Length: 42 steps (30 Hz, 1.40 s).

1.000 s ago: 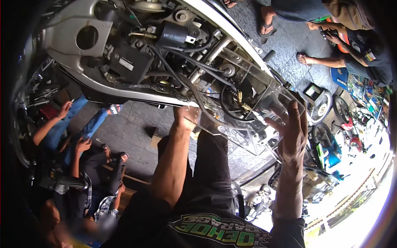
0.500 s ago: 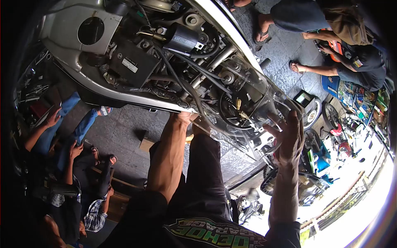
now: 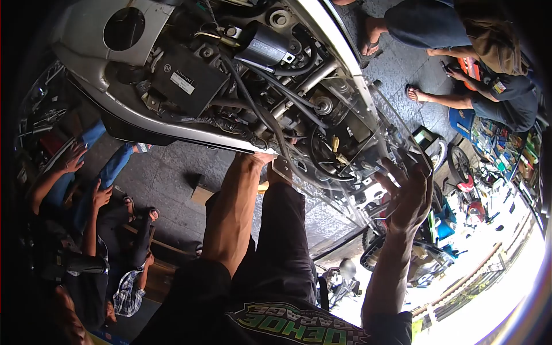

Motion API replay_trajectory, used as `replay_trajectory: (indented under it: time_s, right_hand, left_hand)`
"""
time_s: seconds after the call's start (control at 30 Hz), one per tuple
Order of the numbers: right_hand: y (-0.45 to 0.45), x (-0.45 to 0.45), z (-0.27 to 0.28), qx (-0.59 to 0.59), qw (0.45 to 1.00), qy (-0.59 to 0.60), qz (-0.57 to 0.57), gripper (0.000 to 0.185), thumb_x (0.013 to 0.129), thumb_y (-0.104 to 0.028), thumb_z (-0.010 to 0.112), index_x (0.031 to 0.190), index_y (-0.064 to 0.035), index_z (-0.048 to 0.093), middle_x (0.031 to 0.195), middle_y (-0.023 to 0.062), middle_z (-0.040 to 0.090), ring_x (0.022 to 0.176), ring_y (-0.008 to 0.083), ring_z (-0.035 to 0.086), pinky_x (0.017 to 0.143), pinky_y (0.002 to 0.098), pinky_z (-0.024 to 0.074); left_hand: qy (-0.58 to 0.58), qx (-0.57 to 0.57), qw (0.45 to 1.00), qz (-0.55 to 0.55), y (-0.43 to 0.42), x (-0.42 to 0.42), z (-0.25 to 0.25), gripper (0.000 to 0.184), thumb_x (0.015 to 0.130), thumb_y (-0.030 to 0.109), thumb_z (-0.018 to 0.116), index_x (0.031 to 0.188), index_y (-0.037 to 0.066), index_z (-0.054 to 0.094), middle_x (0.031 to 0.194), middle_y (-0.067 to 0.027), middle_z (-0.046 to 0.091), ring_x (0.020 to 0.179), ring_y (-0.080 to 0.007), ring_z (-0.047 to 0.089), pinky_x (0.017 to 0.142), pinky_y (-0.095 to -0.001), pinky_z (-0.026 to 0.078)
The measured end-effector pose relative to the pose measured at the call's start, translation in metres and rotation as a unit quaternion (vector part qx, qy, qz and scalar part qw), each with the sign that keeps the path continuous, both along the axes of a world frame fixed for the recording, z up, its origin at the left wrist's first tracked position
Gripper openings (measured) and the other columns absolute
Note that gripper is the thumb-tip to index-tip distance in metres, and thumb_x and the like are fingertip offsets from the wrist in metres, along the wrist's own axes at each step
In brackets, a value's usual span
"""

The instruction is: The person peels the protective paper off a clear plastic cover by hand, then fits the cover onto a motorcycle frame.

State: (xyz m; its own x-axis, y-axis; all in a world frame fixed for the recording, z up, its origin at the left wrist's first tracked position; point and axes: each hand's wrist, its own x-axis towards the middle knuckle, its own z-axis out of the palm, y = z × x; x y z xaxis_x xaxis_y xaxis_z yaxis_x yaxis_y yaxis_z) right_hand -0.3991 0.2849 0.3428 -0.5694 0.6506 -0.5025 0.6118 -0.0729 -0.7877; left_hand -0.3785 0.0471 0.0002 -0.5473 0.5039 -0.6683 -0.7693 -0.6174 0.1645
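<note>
A clear plastic panel [image 3: 386, 123] lies over the rear of an uncovered motorcycle frame [image 3: 282, 109]. My right hand [image 3: 405, 187] is curved around the panel's right end, its fingers gripping the edge. My left hand [image 3: 260, 160] reaches under the silver body edge by the panel's left corner; its fingers are mostly hidden. A black hose [image 3: 270, 123] runs down between the hands. To the left on the bike sit a black box with a white label [image 3: 183, 85] and a black cylinder [image 3: 261, 47]. Small brass-coloured connectors [image 3: 336, 146] show beneath the panel.
Seated people are at the lower left, one with a checked sleeve [image 3: 127, 293]. Other people sit at the upper right, one in a dark shirt [image 3: 512, 100]. A wheel [image 3: 435, 152], more motorcycles and parts stand at the right. A small block [image 3: 201, 194] lies on the floor.
The panel's right end and my right hand have shifted slightly right since half a second ago. My left hand stays by the silver body edge. The whole view has also shifted a little.
</note>
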Motion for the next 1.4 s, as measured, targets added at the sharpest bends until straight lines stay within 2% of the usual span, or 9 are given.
replay_trajectory:
  time_s: [0.1, 0.2, 0.27, 0.73, 0.9, 1.0, 1.13, 1.2, 1.4]
  right_hand:
    - [-0.003, -0.001, 0.000, -0.007, 1.000, 0.003, -0.025, 0.053, 0.101, -0.038, 0.043, 0.141, -0.0037, 0.043, 0.129, 0.0192, 0.057, 0.105, 0.0347, 0.067, 0.076, 0.0415, 0.0615]
    - [-0.011, -0.009, 0.004, 0.009, 0.999, -0.019, -0.047, 0.053, 0.101, -0.038, 0.044, 0.141, -0.0037, 0.043, 0.129, 0.0193, 0.057, 0.106, 0.0344, 0.067, 0.076, 0.0411, 0.0613]
    - [-0.011, -0.008, 0.004, 0.002, 0.999, -0.009, -0.054, 0.052, 0.101, -0.038, 0.044, 0.141, -0.0040, 0.043, 0.131, 0.0197, 0.056, 0.106, 0.0344, 0.067, 0.077, 0.0408, 0.0611]
    - [-0.012, -0.008, 0.002, -0.011, 0.996, 0.011, -0.083, 0.045, 0.100, -0.026, 0.040, 0.137, -0.0012, 0.043, 0.127, 0.0214, 0.059, 0.104, 0.0350, 0.068, 0.073, 0.0406, 0.0644]
    - [-0.012, -0.009, 0.002, -0.005, 0.996, 0.009, -0.087, 0.044, 0.100, -0.025, 0.040, 0.137, -0.0008, 0.044, 0.128, 0.0218, 0.059, 0.103, 0.0348, 0.068, 0.073, 0.0407, 0.0647]
    - [-0.009, -0.007, 0.000, -0.009, 0.996, 0.005, -0.088, 0.044, 0.100, -0.026, 0.040, 0.136, -0.0006, 0.045, 0.128, 0.0219, 0.059, 0.102, 0.0352, 0.069, 0.072, 0.0407, 0.0647]
    - [-0.005, -0.002, 0.000, -0.014, 0.997, 0.009, -0.075, 0.045, 0.101, -0.028, 0.040, 0.136, -0.0004, 0.045, 0.128, 0.0216, 0.059, 0.101, 0.0356, 0.069, 0.072, 0.0409, 0.0643]
    - [-0.007, -0.003, -0.001, -0.002, 0.997, 0.012, -0.071, 0.045, 0.101, -0.029, 0.041, 0.135, 0.0001, 0.045, 0.128, 0.0220, 0.059, 0.100, 0.0356, 0.069, 0.071, 0.0412, 0.0640]
    - [-0.011, -0.005, 0.000, 0.015, 0.997, 0.005, -0.075, 0.047, 0.100, -0.032, 0.042, 0.134, 0.0016, 0.046, 0.128, 0.0227, 0.058, 0.099, 0.0357, 0.069, 0.072, 0.0416, 0.0638]
  left_hand:
    - [-0.222, 0.106, 0.962, 0.116, -0.001, -0.008, 0.015, 0.064, 0.096, 0.055, 0.048, 0.136, 0.004, 0.052, 0.134, -0.0279, 0.053, 0.116, -0.0455, 0.055, 0.097, -0.0583, 0.051]
    - [-0.190, 0.192, 0.956, 0.116, 0.000, -0.024, 0.044, 0.064, 0.096, 0.056, 0.047, 0.137, 0.007, 0.053, 0.136, -0.0264, 0.053, 0.116, -0.0468, 0.056, 0.099, -0.0601, 0.050]
    - [-0.144, 0.099, 0.984, 0.032, 0.003, -0.042, 0.076, 0.049, 0.082, 0.044, 0.075, 0.119, 0.012, 0.066, 0.115, -0.0107, 0.067, 0.099, -0.0312, 0.067, 0.087, -0.0546, 0.059]
    - [-0.166, 0.117, 0.978, 0.056, 0.001, -0.012, 0.037, 0.054, 0.076, 0.048, 0.080, 0.114, 0.012, 0.069, 0.109, -0.0098, 0.068, 0.099, -0.0379, 0.066, 0.094, -0.0545, 0.056]
    - [-0.160, 0.079, 0.984, 0.029, 0.000, 0.002, 0.005, 0.050, 0.080, 0.048, 0.076, 0.113, 0.012, 0.070, 0.104, -0.0087, 0.069, 0.097, -0.0373, 0.067, 0.097, -0.0566, 0.054]
    - [-0.165, 0.257, 0.948, 0.095, -0.011, 0.008, -0.014, 0.061, 0.100, 0.053, 0.044, 0.137, 0.004, 0.050, 0.131, -0.0286, 0.053, 0.118, -0.0477, 0.054, 0.097, -0.0563, 0.055]
    - [-0.122, 0.137, 0.980, 0.071, 0.002, -0.022, 0.052, 0.053, 0.087, 0.053, 0.068, 0.119, 0.012, 0.066, 0.109, -0.0121, 0.068, 0.098, -0.0370, 0.066, 0.092, -0.0576, 0.054]
    - [-0.173, 0.096, 0.979, 0.056, -0.001, -0.029, 0.064, 0.053, 0.088, 0.053, 0.065, 0.119, 0.010, 0.065, 0.107, -0.0153, 0.067, 0.097, -0.0379, 0.066, 0.093, -0.0588, 0.053]
    - [-0.223, 0.147, 0.961, 0.076, -0.008, -0.028, 0.039, 0.063, 0.093, 0.060, 0.054, 0.135, 0.014, 0.054, 0.137, -0.0177, 0.053, 0.121, -0.0395, 0.054, 0.101, -0.0629, 0.046]
